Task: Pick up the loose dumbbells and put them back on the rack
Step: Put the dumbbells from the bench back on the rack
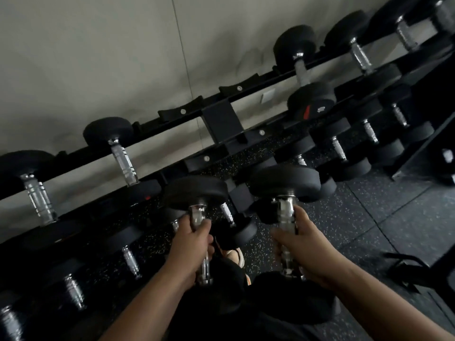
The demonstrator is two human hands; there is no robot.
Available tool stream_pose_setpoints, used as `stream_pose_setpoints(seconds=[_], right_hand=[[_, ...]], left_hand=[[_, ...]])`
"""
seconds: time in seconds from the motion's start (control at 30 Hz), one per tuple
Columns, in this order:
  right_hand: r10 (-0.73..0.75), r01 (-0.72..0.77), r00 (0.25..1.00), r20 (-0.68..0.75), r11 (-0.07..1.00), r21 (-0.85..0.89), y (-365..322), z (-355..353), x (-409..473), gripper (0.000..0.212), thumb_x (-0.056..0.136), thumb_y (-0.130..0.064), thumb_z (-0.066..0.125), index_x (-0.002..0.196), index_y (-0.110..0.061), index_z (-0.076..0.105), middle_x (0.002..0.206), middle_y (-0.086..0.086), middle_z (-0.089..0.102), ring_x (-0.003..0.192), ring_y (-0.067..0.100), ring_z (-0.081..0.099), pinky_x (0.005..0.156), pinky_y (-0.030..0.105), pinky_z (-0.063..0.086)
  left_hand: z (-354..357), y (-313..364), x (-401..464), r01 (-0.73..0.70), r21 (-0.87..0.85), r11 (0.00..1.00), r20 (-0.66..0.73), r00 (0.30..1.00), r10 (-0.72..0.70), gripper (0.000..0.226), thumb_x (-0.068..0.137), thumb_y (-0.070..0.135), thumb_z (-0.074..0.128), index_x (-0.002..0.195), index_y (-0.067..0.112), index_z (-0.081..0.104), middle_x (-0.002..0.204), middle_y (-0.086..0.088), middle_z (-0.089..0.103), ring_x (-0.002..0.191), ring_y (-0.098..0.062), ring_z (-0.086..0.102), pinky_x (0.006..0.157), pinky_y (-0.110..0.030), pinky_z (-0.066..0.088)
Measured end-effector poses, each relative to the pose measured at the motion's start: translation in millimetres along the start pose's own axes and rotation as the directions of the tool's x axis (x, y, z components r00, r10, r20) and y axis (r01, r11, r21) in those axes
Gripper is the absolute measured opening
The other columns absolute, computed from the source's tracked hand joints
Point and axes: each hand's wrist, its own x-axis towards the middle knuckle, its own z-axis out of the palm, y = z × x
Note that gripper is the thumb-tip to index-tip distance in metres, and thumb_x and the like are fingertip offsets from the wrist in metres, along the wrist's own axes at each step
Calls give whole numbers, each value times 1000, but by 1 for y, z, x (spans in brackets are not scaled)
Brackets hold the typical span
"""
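Head view shows two bare hands, each wrapped around the chrome handle of its own dumbbell. At about seven o'clock of centre, the left hand (190,244) clamps the left dumbbell (195,193), whose far black head points toward the rack (221,119). At five o'clock, the right hand (301,242) grips the right dumbbell (284,182) the same way. Both weights are held in the air in front of the rack, above the speckled floor (344,217). Empty cradles (238,88) sit on the top rail at twelve o'clock.

Two black dumbbells (197,193) (285,183) (chrome-handled), upright
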Motion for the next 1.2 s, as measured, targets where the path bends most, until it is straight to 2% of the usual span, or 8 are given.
stream_pose_setpoints(seconds=[0.1,0.17,0.33,0.5,0.6,0.93,1.1,1.2], right_hand=[[-3,4,999,32,999,-47,-28,1,29,46,89,-13,67,122,-41,50,87,2,72,72,24,70,69,46,59],[5,-2,1000,31,997,-74,-43,1,50,45,89,-14,67,120,-43,50,91,3,73,74,24,71,67,42,59],[47,-40,997,57,993,-110,-76,4,87,48,84,-25,70,123,-42,49,94,1,73,80,20,71,70,40,56],[96,-90,990,100,994,-59,-111,6,120,40,90,-9,67,119,-32,52,81,5,70,63,19,68,57,32,53],[112,-109,985,134,994,-25,-130,5,136,37,91,-6,65,115,-32,54,84,6,69,63,18,66,56,30,53],[113,-78,968,222,984,-158,-185,-11,217,38,90,-8,67,115,-33,56,94,7,71,74,20,69,67,37,58],[143,-92,957,252,974,-205,-199,-20,254,34,90,-8,66,111,-32,55,82,3,69,69,20,65,64,38,56],[154,-97,951,268,972,-214,-203,-27,270,35,91,-6,65,109,-35,54,71,-7,68,64,15,65,62,36,56]], left_hand=[[3,24,25,19,-39,999,-1,1000,-19,15,99,27,56,114,26,54,75,-6,61,58,-15,56,51,-29,47],[4,40,42,37,-47,998,-2,999,-37,14,99,28,55,113,27,54,76,-6,61,58,-15,56,52,-29,47],[5,71,72,55,-86,995,-48,997,-60,12,99,25,54,110,22,53,76,-8,58,61,-16,55,49,-27,46],[9,97,97,80,-158,984,-89,991,-95,15,98,24,54,113,19,53,73,-7,56,55,-15,51,49,-28,44],[12,112,111,100,-198,975,-106,987,-123,15,99,25,54,114,22,53,76,-9,56,50,-12,51,43,-24,43],[37,158,170,70,-277,958,-255,956,-143,14,98,24,54,112,23,53,73,-5,57,57,-15,51,48,-28,42],[49,172,206,60,-325,944,-294,942,-161,18,96,23,55,114,21,55,70,-6,57,53,-17,51,47,-29,41],[55,178,217,57,-357,932,-309,935,-175,9,96,22,56,102,29,55,72,-6,57,55,-16,51,47,-29,41]])
